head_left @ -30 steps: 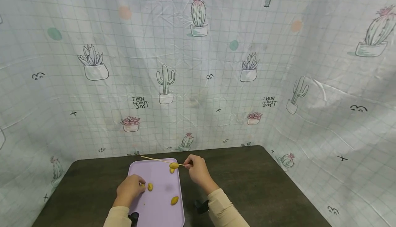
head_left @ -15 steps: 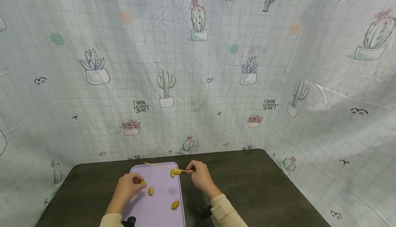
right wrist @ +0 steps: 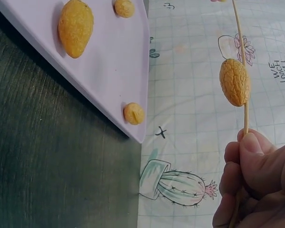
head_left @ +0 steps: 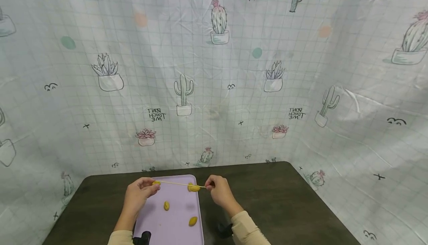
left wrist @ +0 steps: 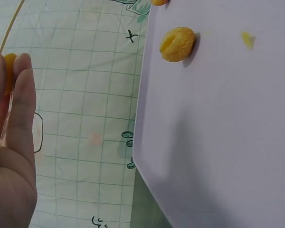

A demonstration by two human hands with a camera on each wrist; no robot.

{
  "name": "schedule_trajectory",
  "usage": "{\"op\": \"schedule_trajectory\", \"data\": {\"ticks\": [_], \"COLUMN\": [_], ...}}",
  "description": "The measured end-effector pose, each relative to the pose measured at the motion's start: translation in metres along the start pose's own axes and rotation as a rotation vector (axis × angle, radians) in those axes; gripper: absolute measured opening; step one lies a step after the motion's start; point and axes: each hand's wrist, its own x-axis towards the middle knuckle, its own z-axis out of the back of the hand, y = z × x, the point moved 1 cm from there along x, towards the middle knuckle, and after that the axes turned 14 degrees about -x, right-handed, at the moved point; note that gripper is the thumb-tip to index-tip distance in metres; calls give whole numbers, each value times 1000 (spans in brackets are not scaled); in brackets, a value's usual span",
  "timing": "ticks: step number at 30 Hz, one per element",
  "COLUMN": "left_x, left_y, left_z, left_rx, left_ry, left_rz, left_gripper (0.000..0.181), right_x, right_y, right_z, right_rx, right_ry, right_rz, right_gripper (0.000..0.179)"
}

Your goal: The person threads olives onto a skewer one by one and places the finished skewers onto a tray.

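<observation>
My right hand (head_left: 219, 193) pinches a thin wooden skewer (right wrist: 239, 28) near one end, above the tray's far right corner. A wrinkled yellow oval piece (right wrist: 235, 83) is threaded on it, a short way from my fingertips. Over the tray's far left part, my left hand (head_left: 138, 195) pinches a smaller yellow piece (left wrist: 9, 71) between thumb and fingers. The skewer's far tip meets that piece; whether it has pierced it I cannot tell. Below, on the lilac tray (head_left: 167, 232), lie an upright-looking yellow piece (head_left: 166, 205) and a pointed one (head_left: 193, 221).
Another round yellow piece (right wrist: 134, 113) sits in the tray's far right corner, partly behind the threaded one in the head view. A small yellow crumb (left wrist: 248, 40) lies on the tray. The dark table (head_left: 267, 200) ends at a cactus-print curtain (head_left: 240, 141).
My left hand has lifted the small yellow piece off the tray and brought it up to the skewer's left tip. My right hand keeps its hold on the skewer, nearly in place.
</observation>
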Motion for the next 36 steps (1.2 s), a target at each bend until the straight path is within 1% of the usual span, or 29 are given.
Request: {"op": "schedule_trajectory", "data": {"ticks": [4, 7, 11, 14, 17, 21, 25, 29, 36], "left_x": [-1, 0, 1, 0, -1, -2, -4, -5, -6], "left_y": [6, 7, 5, 2, 2, 4, 5, 4, 3], "left_z": [-2, -3, -4, -3, -2, -3, -4, -4, -3], "left_rx": [-19, -25, -28, -26, -16, 12, 24, 28, 32], "left_ry": [4, 11, 16, 9, 9, 25, 21, 13, 41], "left_rz": [-7, -15, -17, -10, 1, -1, -17, -8, -3], "left_gripper": [29, 28, 27, 26, 26, 27, 25, 24, 27], "right_x": [-3, -3, -2, -1, -2, -3, -3, -4, -3], "right_y": [-3, -3, -4, -4, -4, -4, -4, -3, 0], "right_z": [-1, -1, 0, -2, -4, -5, -6, -7, -8], "right_rx": [-5, -12, -34, -25, -16, -20, -29, -38, -52], "right_ry": [0, -7, -12, 0, 11, -6, -15, -12, -16], "right_rz": [10, 13, 8, 5, -5, -13, -8, 0, 6], "right_gripper": [21, 22, 22, 24, 28, 33, 31, 30, 27]}}
